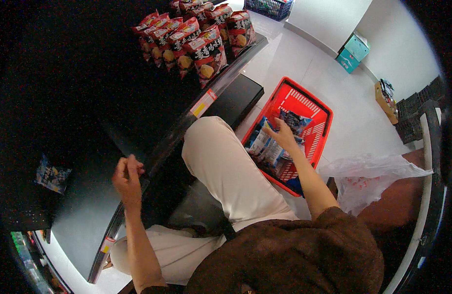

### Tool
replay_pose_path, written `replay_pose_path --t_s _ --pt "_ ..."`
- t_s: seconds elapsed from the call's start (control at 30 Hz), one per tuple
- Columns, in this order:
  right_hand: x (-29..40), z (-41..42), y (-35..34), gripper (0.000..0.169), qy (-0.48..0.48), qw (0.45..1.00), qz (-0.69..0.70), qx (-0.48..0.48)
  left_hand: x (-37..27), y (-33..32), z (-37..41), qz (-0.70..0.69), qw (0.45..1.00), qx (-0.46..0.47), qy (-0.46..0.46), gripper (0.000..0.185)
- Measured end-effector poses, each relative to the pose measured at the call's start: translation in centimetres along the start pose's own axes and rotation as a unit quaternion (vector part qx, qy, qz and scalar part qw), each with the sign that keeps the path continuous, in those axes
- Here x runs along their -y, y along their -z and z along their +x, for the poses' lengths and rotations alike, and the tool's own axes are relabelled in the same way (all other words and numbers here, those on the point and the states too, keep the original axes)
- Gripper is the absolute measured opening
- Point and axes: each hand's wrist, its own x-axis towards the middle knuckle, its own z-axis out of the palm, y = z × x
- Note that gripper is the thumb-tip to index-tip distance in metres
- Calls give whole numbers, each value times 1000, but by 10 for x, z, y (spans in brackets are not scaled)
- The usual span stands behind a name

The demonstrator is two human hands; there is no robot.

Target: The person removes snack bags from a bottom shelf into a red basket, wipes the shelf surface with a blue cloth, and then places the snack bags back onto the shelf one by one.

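Observation:
My right hand reaches into a red plastic shopping basket on the floor, its fingers spread just above several blue snack packets. Nothing is gripped in it. Over the front edge of a dark shelf, my left hand hovers with loosely curled fingers and no visible object in it. Farther in on that shelf, left of my left hand, lies a single blue snack packet. Several red and black snack bags stand in rows at the shelf's far end.
My bent knee is between the shelf and the basket. A white plastic bag hangs at the right, near a pale curved bar. Farther off are a teal box, a cardboard box and a dark blue crate.

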Motion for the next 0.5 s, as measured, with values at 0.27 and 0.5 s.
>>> replay_pose_path --t_s 0.27,0.5 --pt "3 10 -31 66 -29 994 -109 -12 -3 -28 -14 16 999 37 -13 29" --pt "-41 -22 0 37 -112 951 282 -59 -8 -27 -15 -3 1000 15 -10 31"
